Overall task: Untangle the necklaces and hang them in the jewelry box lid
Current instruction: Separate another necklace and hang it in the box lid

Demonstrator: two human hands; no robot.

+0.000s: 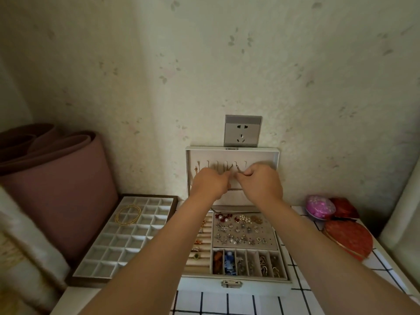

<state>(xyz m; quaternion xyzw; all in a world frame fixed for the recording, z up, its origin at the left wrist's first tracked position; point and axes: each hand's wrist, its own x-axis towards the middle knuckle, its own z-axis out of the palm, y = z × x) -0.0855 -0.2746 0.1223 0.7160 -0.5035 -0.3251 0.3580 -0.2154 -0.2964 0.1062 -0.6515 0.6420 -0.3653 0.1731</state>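
A person works at the upright jewelry box lid (270,155), which leans against the wall just below a socket (242,131), with the open box base (250,285) lying in front of the lid. Both arms reach up to the lid's lining. The left hand (210,181) and right hand (261,184) meet near the lid's middle, fingers curled, their tips pinching a fine necklace (235,170) just under the lid's row of hooks (218,164). Other chains on the hooks are too thin to count. The necklace looks almost weightless, limp and slippery, and likely to kink or snag. It is probably best held by fingertip pinches close to the clasp or loop end, keeping the strand lightly taut while it goes over a hook.
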